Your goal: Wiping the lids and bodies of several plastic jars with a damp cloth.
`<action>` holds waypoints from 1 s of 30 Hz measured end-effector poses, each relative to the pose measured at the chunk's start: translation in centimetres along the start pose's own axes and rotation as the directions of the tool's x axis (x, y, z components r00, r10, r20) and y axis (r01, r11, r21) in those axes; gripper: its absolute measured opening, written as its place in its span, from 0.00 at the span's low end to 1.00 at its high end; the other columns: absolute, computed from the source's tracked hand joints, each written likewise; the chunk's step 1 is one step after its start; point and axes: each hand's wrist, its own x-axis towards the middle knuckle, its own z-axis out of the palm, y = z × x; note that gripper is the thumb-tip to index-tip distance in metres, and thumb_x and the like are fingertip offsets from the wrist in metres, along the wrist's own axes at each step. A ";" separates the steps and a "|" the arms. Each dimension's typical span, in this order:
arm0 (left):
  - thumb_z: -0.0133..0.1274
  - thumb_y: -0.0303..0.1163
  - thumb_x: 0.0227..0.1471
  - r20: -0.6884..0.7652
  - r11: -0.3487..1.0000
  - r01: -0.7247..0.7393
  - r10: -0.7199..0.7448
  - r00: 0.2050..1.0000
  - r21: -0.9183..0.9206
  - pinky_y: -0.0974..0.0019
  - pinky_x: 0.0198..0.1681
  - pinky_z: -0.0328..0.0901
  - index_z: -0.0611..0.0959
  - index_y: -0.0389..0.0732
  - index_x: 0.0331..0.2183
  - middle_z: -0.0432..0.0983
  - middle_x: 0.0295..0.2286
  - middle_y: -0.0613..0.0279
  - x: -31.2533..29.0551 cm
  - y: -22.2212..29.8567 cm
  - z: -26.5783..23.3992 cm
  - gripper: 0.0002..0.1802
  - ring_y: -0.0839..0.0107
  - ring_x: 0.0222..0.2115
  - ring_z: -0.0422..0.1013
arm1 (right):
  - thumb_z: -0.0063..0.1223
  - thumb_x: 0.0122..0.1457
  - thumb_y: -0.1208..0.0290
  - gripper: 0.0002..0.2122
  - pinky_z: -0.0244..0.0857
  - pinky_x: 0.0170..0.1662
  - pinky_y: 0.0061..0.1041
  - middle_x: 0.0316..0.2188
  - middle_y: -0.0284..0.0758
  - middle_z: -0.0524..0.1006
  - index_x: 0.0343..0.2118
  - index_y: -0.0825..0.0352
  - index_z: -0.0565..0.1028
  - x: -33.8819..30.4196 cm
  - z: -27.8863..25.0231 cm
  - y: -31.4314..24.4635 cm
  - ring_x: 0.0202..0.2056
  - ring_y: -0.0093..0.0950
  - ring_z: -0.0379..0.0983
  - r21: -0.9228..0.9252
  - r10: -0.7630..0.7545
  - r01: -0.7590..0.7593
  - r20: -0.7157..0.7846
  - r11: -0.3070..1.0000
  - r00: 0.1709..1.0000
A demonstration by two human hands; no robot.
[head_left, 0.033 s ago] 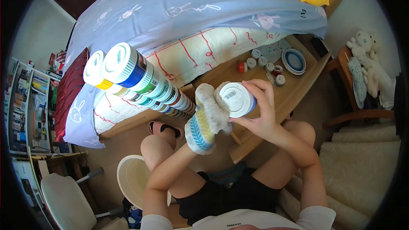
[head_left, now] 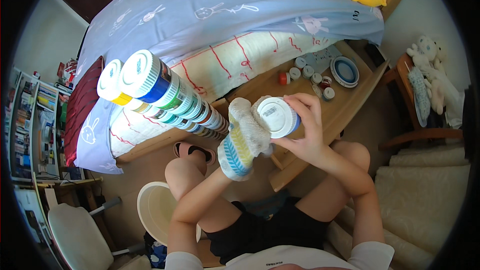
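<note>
Print on a jar lid and a shirt.
A small dark block of print marks the white jar lid (head_left: 277, 117); a short row of dark capitals crosses the white shirt (head_left: 280, 255). Labels on the stacked jars (head_left: 168, 89) are too small to read.

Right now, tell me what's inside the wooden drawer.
The drawer shows small jars and a round blue-and-white container. The held jar, cloth and right hand hide whatever lies beneath.
</note>
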 end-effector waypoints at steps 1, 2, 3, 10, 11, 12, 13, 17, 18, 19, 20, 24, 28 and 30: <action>0.50 0.31 0.38 0.005 1.000 -0.009 0.009 1.000 0.007 0.63 0.39 0.56 0.71 0.41 0.38 0.68 0.34 0.58 0.4 -0.1 0.2 0.20 0.59 0.33 0.62 | 0.67 0.29 0.68 0.33 0.55 0.41 0.29 0.39 0.37 0.63 0.44 0.66 0.65 0.0 0.0 0.0 0.39 0.34 0.59 0.000 0.003 -0.003 0.000 1.000 1.000; 0.50 0.32 0.38 0.009 1.000 -0.019 0.019 1.000 0.015 0.63 0.39 0.56 0.71 0.41 0.38 0.68 0.34 0.58 -0.2 -0.1 0.3 0.20 0.59 0.33 0.62 | 0.67 0.28 0.68 0.33 0.55 0.40 0.29 0.39 0.37 0.63 0.44 0.66 0.66 0.0 -0.1 0.0 0.38 0.34 0.59 -0.042 -0.022 0.022 0.002 0.999 1.000; 0.50 0.32 0.37 0.013 0.999 -0.028 0.028 1.000 0.024 0.63 0.39 0.56 0.71 0.41 0.39 0.68 0.34 0.58 -0.2 -0.3 0.2 0.20 0.60 0.33 0.62 | 0.67 0.28 0.68 0.33 0.55 0.40 0.29 0.39 0.36 0.64 0.44 0.66 0.66 0.1 -0.1 0.0 0.38 0.34 0.59 -0.083 -0.047 0.047 0.005 0.995 0.999; 0.53 0.33 0.36 0.053 0.993 -0.098 0.094 0.994 0.065 0.65 0.39 0.57 0.70 0.40 0.39 0.68 0.34 0.59 0.2 -1.3 0.9 0.23 0.62 0.33 0.62 | 0.67 0.27 0.68 0.34 0.55 0.38 0.29 0.37 0.36 0.64 0.43 0.65 0.66 -0.2 -0.1 0.4 0.36 0.33 0.59 -0.104 -0.073 0.074 0.009 0.992 0.997; 0.53 0.33 0.36 0.056 0.991 -0.108 0.104 0.993 0.073 0.65 0.39 0.57 0.70 0.39 0.39 0.68 0.34 0.59 -0.5 -1.6 0.4 0.23 0.62 0.33 0.63 | 0.67 0.26 0.68 0.34 0.55 0.38 0.29 0.37 0.36 0.64 0.43 0.65 0.66 -0.2 -0.1 0.4 0.36 0.33 0.59 -0.093 -0.069 0.070 0.007 0.993 0.998; 0.53 0.33 0.36 0.060 0.990 -0.118 0.114 0.992 0.081 0.65 0.39 0.57 0.70 0.39 0.39 0.68 0.34 0.59 0.2 -1.6 0.7 0.23 0.63 0.33 0.63 | 0.67 0.26 0.67 0.34 0.55 0.38 0.29 0.37 0.36 0.64 0.43 0.66 0.67 -0.3 -0.1 0.4 0.36 0.33 0.59 -0.083 -0.065 0.066 0.006 0.994 0.998; 0.54 0.33 0.36 0.065 0.988 -0.129 0.123 0.990 0.087 0.66 0.39 0.57 0.69 0.39 0.39 0.68 0.34 0.59 0.3 -1.7 0.8 0.24 0.63 0.33 0.63 | 0.67 0.26 0.67 0.34 0.55 0.38 0.29 0.37 0.36 0.64 0.43 0.66 0.67 -0.3 -0.1 0.3 0.36 0.33 0.59 -0.083 -0.063 0.064 0.006 0.995 0.998; 0.55 0.34 0.35 0.082 0.979 -0.168 0.160 0.984 0.113 0.66 0.39 0.58 0.69 0.38 0.39 0.67 0.33 0.60 -0.1 -2.3 0.5 0.25 0.64 0.33 0.63 | 0.67 0.27 0.68 0.33 0.55 0.38 0.29 0.37 0.36 0.63 0.42 0.66 0.66 -0.4 -0.1 -0.2 0.36 0.33 0.59 -0.063 -0.041 0.040 -0.005 0.997 0.999; 0.55 0.34 0.35 0.085 0.977 -0.177 0.168 0.982 0.121 0.67 0.39 0.58 0.69 0.38 0.39 0.67 0.33 0.60 -0.1 -2.4 0.4 0.25 0.65 0.33 0.63 | 0.67 0.27 0.68 0.32 0.55 0.38 0.30 0.37 0.36 0.63 0.42 0.66 0.66 -0.5 -0.1 -0.3 0.36 0.34 0.59 -0.070 -0.031 0.030 -0.007 0.997 0.999; 0.56 0.34 0.35 0.089 0.974 -0.188 0.177 0.980 0.128 0.67 0.39 0.58 0.68 0.38 0.39 0.67 0.33 0.60 0.1 -2.6 0.3 0.26 0.65 0.33 0.63 | 0.67 0.27 0.68 0.32 0.55 0.38 0.30 0.37 0.36 0.63 0.42 0.66 0.66 -0.6 0.0 -0.3 0.36 0.34 0.59 -0.069 -0.030 0.030 -0.006 0.997 1.000; 0.56 0.35 0.34 0.092 0.971 -0.197 0.186 0.978 0.136 0.67 0.39 0.58 0.68 0.37 0.39 0.67 0.33 0.60 0.1 -2.6 0.3 0.26 0.65 0.33 0.63 | 0.67 0.27 0.68 0.32 0.55 0.38 0.30 0.37 0.36 0.62 0.41 0.66 0.66 -0.7 0.0 -0.2 0.36 0.34 0.58 -0.069 -0.026 0.026 -0.004 0.997 1.000; 0.57 0.35 0.34 0.109 0.958 -0.239 0.223 0.969 0.160 0.68 0.39 0.58 0.68 0.37 0.39 0.67 0.33 0.61 1.0 -3.2 0.4 0.28 0.67 0.33 0.64 | 0.68 0.27 0.67 0.33 0.54 0.37 0.29 0.36 0.36 0.62 0.41 0.66 0.66 -1.0 0.1 -0.2 0.36 0.34 0.58 -0.078 -0.041 0.044 0.039 0.996 0.998; 0.55 0.35 0.36 0.256 0.668 -0.481 0.412 0.875 0.569 0.68 0.36 0.60 0.71 0.38 0.34 0.69 0.32 0.63 1.5 0.9 -1.2 0.20 0.69 0.31 0.65 | 0.68 0.26 0.67 0.32 0.54 0.36 0.29 0.36 0.36 0.62 0.40 0.66 0.66 -0.7 -0.5 -0.3 0.35 0.33 0.59 -0.070 -0.045 0.049 0.052 0.996 0.998; 0.55 0.36 0.32 0.215 0.789 -0.436 0.379 0.900 0.432 0.67 0.35 0.58 0.73 0.40 0.32 0.69 0.30 0.61 2.1 2.5 -1.5 0.20 0.65 0.29 0.63 | 0.68 0.27 0.68 0.33 0.55 0.38 0.29 0.38 0.37 0.63 0.42 0.67 0.66 -0.3 -1.0 -0.3 0.35 0.33 0.60 0.008 -0.045 0.044 0.133 0.999 0.990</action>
